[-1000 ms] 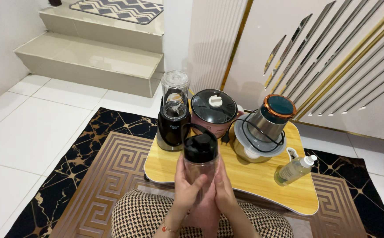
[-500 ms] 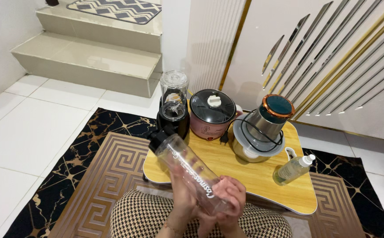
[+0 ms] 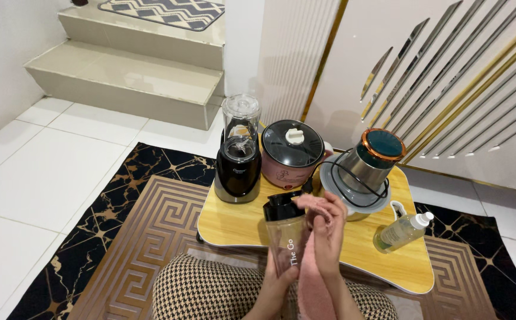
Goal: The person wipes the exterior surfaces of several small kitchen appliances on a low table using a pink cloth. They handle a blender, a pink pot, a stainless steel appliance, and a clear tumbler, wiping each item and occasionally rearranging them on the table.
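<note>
Half a second ago the clear bottle (image 3: 286,240) lay tilted with its black cap pointing left; it now stands upright again in front of the person's lap. Closest in, the houndstooth-patterned lap fills the bottom of the view, and the left hand (image 3: 277,283) rises from it, fingers wrapped around the bottle's lower part from below. The right hand (image 3: 327,234) is pressed against the bottle's right side near the cap, clamped on a pink cloth (image 3: 309,278) that hangs down along the bottle toward the lap. Just beyond the hands sits the low wooden surface (image 3: 234,222) on a black-and-gold patterned rug (image 3: 133,228). On its right edge a small pump bottle (image 3: 402,231) of pale liquid lies on its side. Farther back stand three appliances in a row: a black blender base with a clear cup (image 3: 239,151) on the left, a pink cooker with a dark glass lid (image 3: 293,153) in the middle, and a steel chopper (image 3: 361,172) with a black cord looped round it on the right. Behind them are white floor tiles, steps and a panelled wall.
</note>
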